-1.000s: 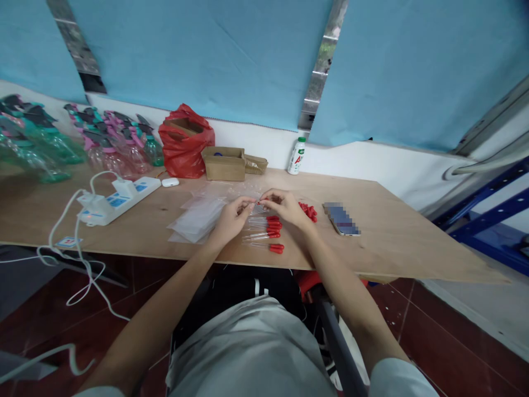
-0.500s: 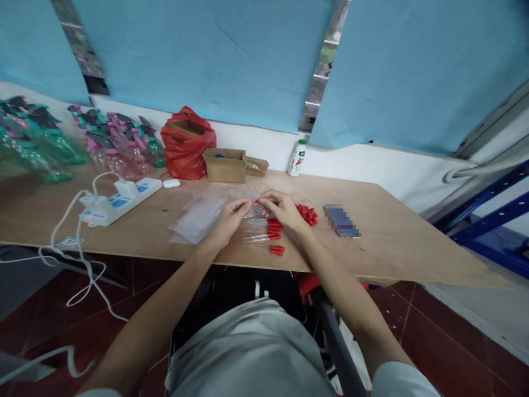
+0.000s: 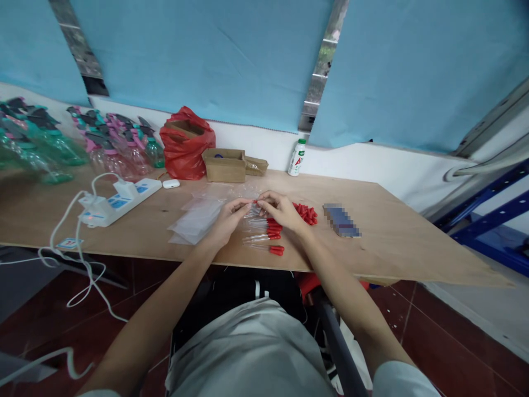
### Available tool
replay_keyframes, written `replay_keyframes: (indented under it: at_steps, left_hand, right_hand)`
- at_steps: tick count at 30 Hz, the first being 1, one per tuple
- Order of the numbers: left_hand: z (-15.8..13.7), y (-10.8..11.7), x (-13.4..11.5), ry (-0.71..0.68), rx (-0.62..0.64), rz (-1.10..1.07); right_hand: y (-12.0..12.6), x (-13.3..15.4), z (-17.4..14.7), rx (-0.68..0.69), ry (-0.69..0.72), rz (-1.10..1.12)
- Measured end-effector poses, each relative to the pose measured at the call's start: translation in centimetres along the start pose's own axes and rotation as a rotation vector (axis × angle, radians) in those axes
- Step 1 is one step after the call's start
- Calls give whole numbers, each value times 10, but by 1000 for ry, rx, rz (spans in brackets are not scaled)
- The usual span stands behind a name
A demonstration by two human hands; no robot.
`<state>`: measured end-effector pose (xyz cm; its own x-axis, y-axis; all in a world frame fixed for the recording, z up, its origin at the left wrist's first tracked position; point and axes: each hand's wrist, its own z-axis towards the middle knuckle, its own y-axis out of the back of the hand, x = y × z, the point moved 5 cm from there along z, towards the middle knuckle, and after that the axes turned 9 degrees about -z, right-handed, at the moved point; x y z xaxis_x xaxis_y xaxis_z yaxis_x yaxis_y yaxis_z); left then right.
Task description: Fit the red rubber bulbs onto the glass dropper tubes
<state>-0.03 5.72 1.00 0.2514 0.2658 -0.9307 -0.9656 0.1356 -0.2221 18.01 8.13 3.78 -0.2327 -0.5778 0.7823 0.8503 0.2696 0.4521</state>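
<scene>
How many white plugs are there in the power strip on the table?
2: the near plug at the left end of the power strip, and the far plug farther along it. I see no others.

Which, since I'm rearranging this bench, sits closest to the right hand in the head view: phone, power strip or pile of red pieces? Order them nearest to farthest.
From the right hand:
1. Pile of red pieces, just to its right.
2. Phone, farther right.
3. Power strip, well off to the left.
</scene>
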Motion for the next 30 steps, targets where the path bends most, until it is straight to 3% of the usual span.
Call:
replay_keyframes:
  at_steps: [9,19,30]
  left_hand:
    - [0,2,5,33,10,-50]
    - [2,7,13,131,-18,-56]
    - [5,7,15,47,15,38]
  right_hand:
    - [14,9,2,-165,225,-271]
    - [10,19,-4,-66,366,-417]
    - [4,18,-5,52,340,-546]
